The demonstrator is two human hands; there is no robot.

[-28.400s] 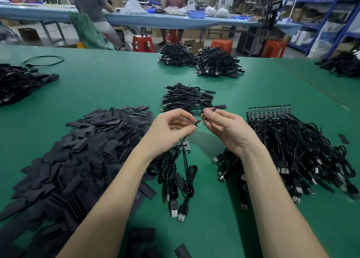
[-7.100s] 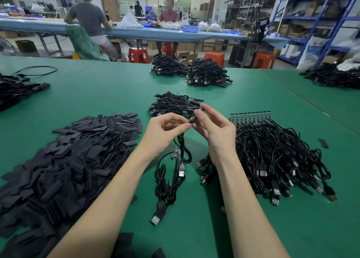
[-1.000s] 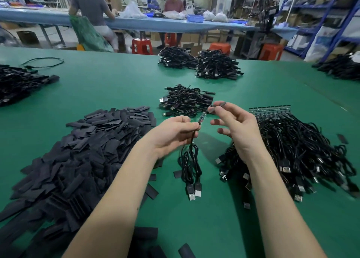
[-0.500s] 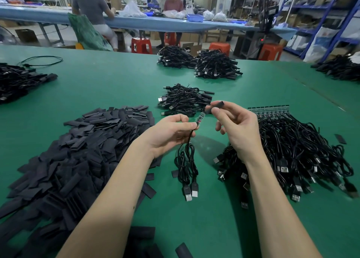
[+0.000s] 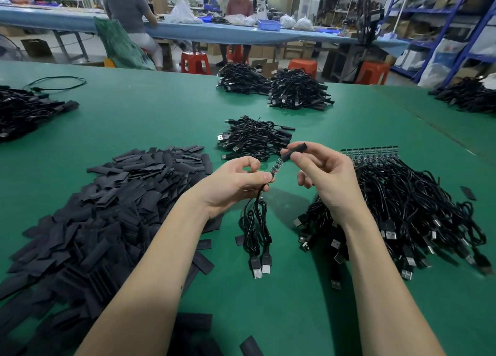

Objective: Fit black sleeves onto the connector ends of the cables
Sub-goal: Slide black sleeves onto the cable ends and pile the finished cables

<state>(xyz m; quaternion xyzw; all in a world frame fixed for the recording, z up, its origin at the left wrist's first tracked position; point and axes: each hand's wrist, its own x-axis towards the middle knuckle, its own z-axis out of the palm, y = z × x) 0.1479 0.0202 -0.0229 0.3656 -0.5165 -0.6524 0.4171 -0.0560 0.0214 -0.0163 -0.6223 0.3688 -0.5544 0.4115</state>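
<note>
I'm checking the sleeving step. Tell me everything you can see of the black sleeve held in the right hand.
The black sleeve is a short matte tube, seemingly soft plastic or rubber. The right hand pinches it near its middle, raised above the green table and tilted, upper end pointing up-right. Its lower end meets the tip of the small circuit board on the cable gripped by the left hand. The board is mostly uncovered.

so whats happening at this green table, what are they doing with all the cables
A person is sleeving cable ends. The left hand pinches a cable just below its small circuit-board end, while the right hand holds a black sleeve at the board's tip, not yet slid over it. Loose sleeves are heaped to the left, unsleeved cables to the right.
</note>
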